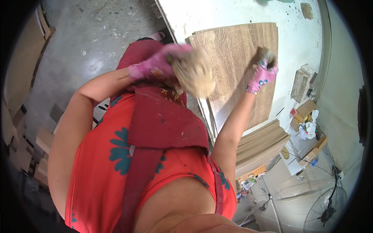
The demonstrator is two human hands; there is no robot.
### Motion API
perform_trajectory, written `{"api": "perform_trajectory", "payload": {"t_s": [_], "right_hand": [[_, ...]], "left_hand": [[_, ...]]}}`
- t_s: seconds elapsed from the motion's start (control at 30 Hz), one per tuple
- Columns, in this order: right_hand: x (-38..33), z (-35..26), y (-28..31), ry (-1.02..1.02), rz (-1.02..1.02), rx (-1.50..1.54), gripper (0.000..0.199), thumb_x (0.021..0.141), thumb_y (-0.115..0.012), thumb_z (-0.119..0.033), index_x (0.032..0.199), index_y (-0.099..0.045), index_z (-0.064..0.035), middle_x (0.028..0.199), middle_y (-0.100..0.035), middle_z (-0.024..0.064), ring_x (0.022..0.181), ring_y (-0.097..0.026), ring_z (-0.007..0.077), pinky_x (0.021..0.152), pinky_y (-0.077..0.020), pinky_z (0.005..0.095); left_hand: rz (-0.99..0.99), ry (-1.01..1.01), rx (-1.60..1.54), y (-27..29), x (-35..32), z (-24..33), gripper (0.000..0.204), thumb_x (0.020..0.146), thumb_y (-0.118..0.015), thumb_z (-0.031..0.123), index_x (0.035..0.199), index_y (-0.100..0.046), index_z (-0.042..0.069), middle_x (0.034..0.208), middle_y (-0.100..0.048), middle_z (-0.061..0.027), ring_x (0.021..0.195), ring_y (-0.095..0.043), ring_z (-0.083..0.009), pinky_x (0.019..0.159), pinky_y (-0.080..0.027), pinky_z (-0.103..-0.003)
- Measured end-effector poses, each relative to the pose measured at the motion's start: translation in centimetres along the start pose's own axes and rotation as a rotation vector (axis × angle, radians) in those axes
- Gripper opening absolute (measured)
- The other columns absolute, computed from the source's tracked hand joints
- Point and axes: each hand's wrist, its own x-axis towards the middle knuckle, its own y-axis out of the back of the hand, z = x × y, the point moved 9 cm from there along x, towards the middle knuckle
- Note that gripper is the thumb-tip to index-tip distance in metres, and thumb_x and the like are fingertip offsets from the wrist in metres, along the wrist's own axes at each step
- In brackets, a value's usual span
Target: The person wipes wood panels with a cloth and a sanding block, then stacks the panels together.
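Note:
A wood-grain panel (229,50) lies flat on the white worktable. My right hand (264,75), in a pink flowered glove, is closed over the panel's right side. Its fingers curl round a small grey-brown piece (265,55) whose kind I cannot make out. To the left, near the table's edge, my left hand (161,62) wears a matching glove and is smeared by motion. It grips a beige crumpled cloth (196,73), blurred too, which hangs beside the panel's left edge.
Beyond the panel's near end stands a stack of boards (260,145). Along the right lie a whitish block (301,85), an open cardboard box (314,149) and crumpled white paper (309,130). A fan (326,211) stands at the lower right; more boards (44,141) sit at the left.

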Motion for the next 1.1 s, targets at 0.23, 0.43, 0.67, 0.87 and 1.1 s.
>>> {"api": "perform_trajectory", "payload": {"t_s": [0.23, 0.43, 0.67, 0.87, 1.1], "right_hand": [[-0.1, 9.2, 6.9, -0.293, 0.498, 0.675, 0.027, 0.084, -0.064, -0.005, 0.106, -0.056, 0.0075, 0.091, -0.063, 0.0142, 0.074, -0.060, 0.0189, 0.063, -0.0520, 0.0269], [-0.2, 10.5, 7.6, -0.336, 0.516, 0.572, 0.032, 0.084, -0.061, -0.001, 0.114, -0.053, 0.0082, 0.101, -0.061, 0.0159, 0.080, -0.061, 0.0193, 0.065, -0.0521, 0.0260], [0.8, 10.0, 6.6, -0.222, 0.481, 0.198, 0.040, 0.074, -0.070, -0.005, 0.112, -0.059, 0.0004, 0.107, -0.062, 0.0183, 0.097, -0.059, 0.0306, 0.086, -0.0486, 0.0360], [1.0, 10.7, 5.1, -0.287, 0.394, 0.365, 0.048, 0.072, -0.072, -0.005, 0.117, -0.058, -0.0055, 0.106, -0.058, 0.0116, 0.096, -0.058, 0.0228, 0.085, -0.0491, 0.0333], [1.2, 9.5, 5.5, -0.347, 0.296, 0.108, 0.047, 0.072, -0.074, -0.011, 0.116, -0.059, -0.0086, 0.106, -0.058, 0.0122, 0.096, -0.059, 0.0237, 0.085, -0.0490, 0.0344]], "left_hand": [[0.201, 0.238, 0.589, 5.5, 2.4, -3.1, 0.069, 0.067, -0.077, 0.010, 0.127, -0.045, -0.001, 0.121, -0.056, -0.0148, 0.109, -0.056, -0.0218, 0.095, -0.045, -0.030], [0.219, 0.093, 0.913, 3.8, 4.8, -0.5, 0.065, 0.060, -0.077, 0.010, 0.119, -0.054, -0.002, 0.114, -0.059, -0.0168, 0.104, -0.058, -0.0293, 0.093, -0.045, -0.034], [0.140, 0.257, 0.553, 3.6, 12.3, -3.5, 0.055, 0.074, -0.070, -0.001, 0.125, -0.049, -0.002, 0.108, -0.062, -0.0088, 0.097, -0.059, -0.0146, 0.088, -0.048, -0.025], [-0.254, 0.134, 0.691, 1.3, 26.2, -8.1, 0.045, 0.081, -0.067, 0.021, 0.115, -0.056, -0.006, 0.104, -0.065, -0.0137, 0.096, -0.063, -0.0186, 0.085, -0.051, -0.030], [-0.308, 0.213, 1.242, 0.1, 31.0, -12.5, 0.044, 0.080, -0.068, 0.017, 0.117, -0.055, -0.002, 0.110, -0.062, -0.0126, 0.102, -0.060, -0.0189, 0.090, -0.047, -0.032]]}}
